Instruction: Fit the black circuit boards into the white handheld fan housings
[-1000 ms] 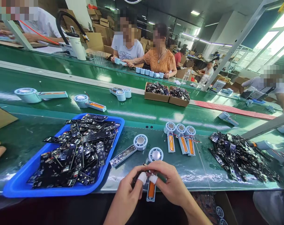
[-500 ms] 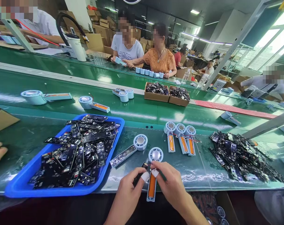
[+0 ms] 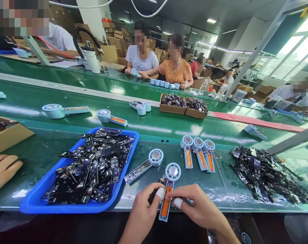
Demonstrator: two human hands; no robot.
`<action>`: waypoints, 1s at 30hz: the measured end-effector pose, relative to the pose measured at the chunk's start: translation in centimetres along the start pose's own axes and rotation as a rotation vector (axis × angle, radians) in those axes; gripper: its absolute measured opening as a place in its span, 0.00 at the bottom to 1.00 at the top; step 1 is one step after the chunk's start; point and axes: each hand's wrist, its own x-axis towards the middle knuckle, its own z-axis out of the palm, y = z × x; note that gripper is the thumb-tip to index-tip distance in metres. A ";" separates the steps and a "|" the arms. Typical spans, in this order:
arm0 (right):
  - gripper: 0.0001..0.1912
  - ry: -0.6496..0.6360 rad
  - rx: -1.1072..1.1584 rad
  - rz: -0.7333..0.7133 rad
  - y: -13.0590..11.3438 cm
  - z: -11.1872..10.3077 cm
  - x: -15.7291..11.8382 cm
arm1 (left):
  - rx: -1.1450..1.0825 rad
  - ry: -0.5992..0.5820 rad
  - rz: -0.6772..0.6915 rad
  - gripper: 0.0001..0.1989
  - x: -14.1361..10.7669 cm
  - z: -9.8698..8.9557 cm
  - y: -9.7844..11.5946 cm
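Note:
A light-blue handheld fan (image 3: 172, 172) lies in front of me, its open handle toward me with an orange battery (image 3: 165, 204) inside. My left hand (image 3: 146, 206) is closed on a narrow black circuit board (image 3: 152, 195), held along the left side of the handle. My right hand (image 3: 198, 206) reaches over the handle from the right, index fingertip at the battery. Its fingers are bent around a thin greenish thing, mostly hidden. White covers wrap both thumb tips. Left of this fan lies another fan (image 3: 156, 157) with a board in its handle.
A blue tray (image 3: 130, 162) heaped with circuit boards stands left; a loose board pile (image 3: 267, 176) lies right. Several fans with batteries (image 3: 198, 144) lie behind my right hand. Two board-filled cartons (image 3: 172, 107) stand farther back. Another person's hand (image 3: 4, 171) rests at the left edge.
My right hand has moved from the wires near the fan's head down to the battery. The left hand keeps the board beside the handle. The view has shifted slightly left.

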 end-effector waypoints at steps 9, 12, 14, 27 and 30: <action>0.14 0.224 -0.590 -0.316 0.4 0.2 1.2 | -0.037 -0.035 -0.057 0.20 -0.4 -0.3 0.3; 0.11 0.204 -0.391 -0.279 0.8 1.0 1.6 | -0.031 -0.046 -0.073 0.20 -0.7 -0.5 1.4; 0.08 0.227 -0.328 -0.212 1.3 1.5 1.7 | -0.038 -0.045 -0.072 0.21 -0.8 -0.6 1.8; 0.13 0.181 -0.518 -0.317 1.2 2.6 1.6 | 0.001 0.039 0.017 0.15 -0.3 -0.3 1.6; 0.12 0.216 -0.362 -0.249 1.7 2.8 1.6 | -0.087 -0.032 -0.097 0.20 -0.3 -0.2 0.5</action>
